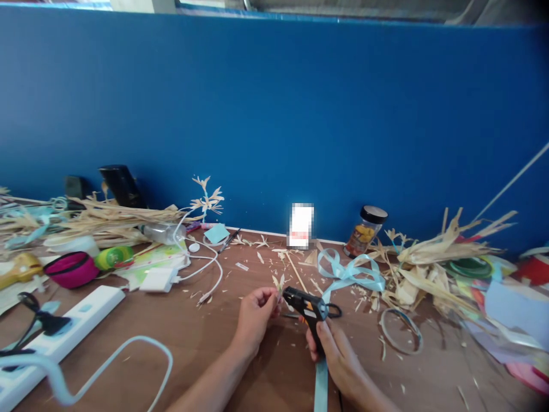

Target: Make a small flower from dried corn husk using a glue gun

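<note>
My left hand (254, 320) is closed in a pinch on a small dried-husk flower (278, 282), whose pale petals stick up past the fingertips. My right hand (343, 356) wraps round the handle of a black glue gun (305, 306). Its nozzle points left, right beside the flower; whether it touches cannot be made out. Pale blue ribbon (352, 276) lies in loops behind the gun, and a strip of it runs down below the right hand. Black-handled scissors (333, 311) lie partly hidden behind the gun.
Husk scraps litter the brown table. A white power strip (81, 320) and white cable lie at left, with a finished husk spray (207, 197) upright behind. A lidded jar (364, 232), tape roll (401, 332) and husk heap (429, 274) are at right. The blue partition (274, 114) bounds the back.
</note>
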The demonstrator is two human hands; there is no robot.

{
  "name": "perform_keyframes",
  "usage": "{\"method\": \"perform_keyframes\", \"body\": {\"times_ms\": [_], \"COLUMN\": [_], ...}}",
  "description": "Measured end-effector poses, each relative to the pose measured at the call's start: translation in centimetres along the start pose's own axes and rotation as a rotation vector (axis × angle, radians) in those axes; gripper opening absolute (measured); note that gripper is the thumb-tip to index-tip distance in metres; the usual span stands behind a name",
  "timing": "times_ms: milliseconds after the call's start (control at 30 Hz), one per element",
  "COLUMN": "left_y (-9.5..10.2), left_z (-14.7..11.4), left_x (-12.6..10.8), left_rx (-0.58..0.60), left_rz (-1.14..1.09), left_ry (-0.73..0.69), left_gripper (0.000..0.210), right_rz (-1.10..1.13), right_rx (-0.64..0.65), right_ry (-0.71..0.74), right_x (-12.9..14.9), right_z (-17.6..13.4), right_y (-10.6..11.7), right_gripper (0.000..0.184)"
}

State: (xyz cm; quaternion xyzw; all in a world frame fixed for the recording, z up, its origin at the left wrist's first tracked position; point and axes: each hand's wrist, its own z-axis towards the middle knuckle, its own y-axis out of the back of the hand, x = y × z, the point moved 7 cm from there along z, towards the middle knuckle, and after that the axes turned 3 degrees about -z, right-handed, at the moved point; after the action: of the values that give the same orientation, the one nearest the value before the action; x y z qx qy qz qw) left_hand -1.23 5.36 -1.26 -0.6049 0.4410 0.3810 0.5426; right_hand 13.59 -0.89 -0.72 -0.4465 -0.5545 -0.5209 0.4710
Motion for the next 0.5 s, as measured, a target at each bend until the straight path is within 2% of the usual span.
{"method": "perform_keyframes", "body": {"times_ms": [500], "left_y": [0.29], "left_z": [0.06], "left_x": [0.15], "left_rx": [-0.018], "left_rz": [-0.008], "left_ry": [-0.014], "left_gripper": [0.022], "right_rz": [-0.027], "right_rx": [0.007], "right_ry": [0.001], "right_x": [0.09], "right_z": [0.0], "right_y": [-0.02], "right_gripper": [0.046]}}
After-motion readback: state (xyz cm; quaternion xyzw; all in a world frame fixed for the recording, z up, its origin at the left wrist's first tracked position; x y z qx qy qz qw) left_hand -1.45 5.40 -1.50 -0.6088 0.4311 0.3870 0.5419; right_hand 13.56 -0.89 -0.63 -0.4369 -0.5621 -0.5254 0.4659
